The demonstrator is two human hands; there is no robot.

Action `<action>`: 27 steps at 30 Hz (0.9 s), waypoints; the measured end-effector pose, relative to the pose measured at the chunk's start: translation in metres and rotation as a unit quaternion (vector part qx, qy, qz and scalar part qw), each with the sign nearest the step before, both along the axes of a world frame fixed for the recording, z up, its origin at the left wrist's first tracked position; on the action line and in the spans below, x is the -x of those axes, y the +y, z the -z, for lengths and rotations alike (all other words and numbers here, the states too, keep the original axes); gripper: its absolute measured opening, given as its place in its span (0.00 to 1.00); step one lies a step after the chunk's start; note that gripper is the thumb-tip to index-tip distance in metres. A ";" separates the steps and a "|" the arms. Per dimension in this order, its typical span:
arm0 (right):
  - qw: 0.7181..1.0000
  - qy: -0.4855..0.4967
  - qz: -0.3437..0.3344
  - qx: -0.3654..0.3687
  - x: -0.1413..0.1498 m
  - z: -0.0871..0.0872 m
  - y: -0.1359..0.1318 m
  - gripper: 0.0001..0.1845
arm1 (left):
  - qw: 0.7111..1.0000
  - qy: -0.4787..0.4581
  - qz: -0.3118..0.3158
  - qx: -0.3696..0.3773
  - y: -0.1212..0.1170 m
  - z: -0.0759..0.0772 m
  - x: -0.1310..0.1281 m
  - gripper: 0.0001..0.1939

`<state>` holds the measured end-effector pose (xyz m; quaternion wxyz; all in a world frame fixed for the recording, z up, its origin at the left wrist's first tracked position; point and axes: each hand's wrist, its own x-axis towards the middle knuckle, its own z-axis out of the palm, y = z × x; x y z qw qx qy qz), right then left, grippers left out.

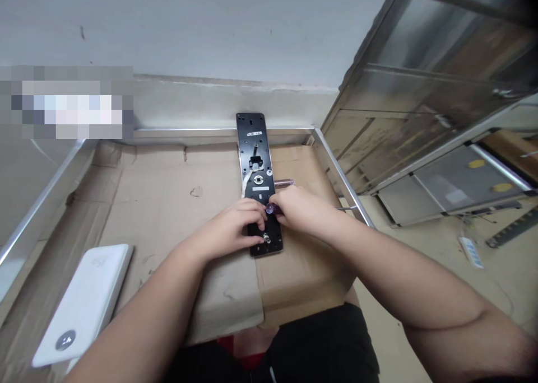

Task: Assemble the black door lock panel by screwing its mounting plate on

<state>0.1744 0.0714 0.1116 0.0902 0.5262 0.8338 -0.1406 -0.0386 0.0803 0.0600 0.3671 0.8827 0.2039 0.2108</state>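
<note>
Plate: a black door-lock mounting plate (254, 148) lies flat and lengthwise on a cardboard sheet (176, 204), its top end reaching the metal table rim (222, 130).

Left hand: the left hand (227, 229) is curled over the plate's lower part, its fingers (256, 223) close beside a small metal post (266, 238). It is partly closed, but I cannot tell whether it pinches the plate's edge.

Right hand: the right hand (298, 206) is closed around a purple-handled screwdriver (269, 208), whose tip is hidden behind the fingers.

Handling: the plate looks stiff and fairly light, and its smooth face may slide on the cardboard. The white ribbon cable (246, 181) looks soft and easily creased.

Hold: the long edges near the lower end look the safest place to take hold, well clear of the ribbon cable.

Around: a translucent pink tool handle (283, 182) lies just beside the plate, and a white power bank (82, 304) sits on the cardboard sheet, well apart from it.
</note>
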 end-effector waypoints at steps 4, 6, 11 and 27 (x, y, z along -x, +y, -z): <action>1.000 -0.004 0.007 -0.003 0.000 0.005 0.002 0.09 | 1.000 0.001 0.001 0.000 -0.001 -0.001 0.000 0.04; 1.000 -0.008 0.009 -0.003 0.001 0.007 0.002 0.10 | 1.000 0.001 -0.001 0.000 -0.001 -0.001 0.000 0.04; 0.999 -0.023 0.018 -0.018 0.009 0.003 -0.002 0.09 | 1.000 0.003 -0.002 -0.004 -0.002 -0.002 0.000 0.04; 0.999 -0.035 0.002 -0.029 0.019 -0.002 -0.005 0.08 | 1.000 0.003 0.002 -0.009 -0.001 -0.004 0.000 0.05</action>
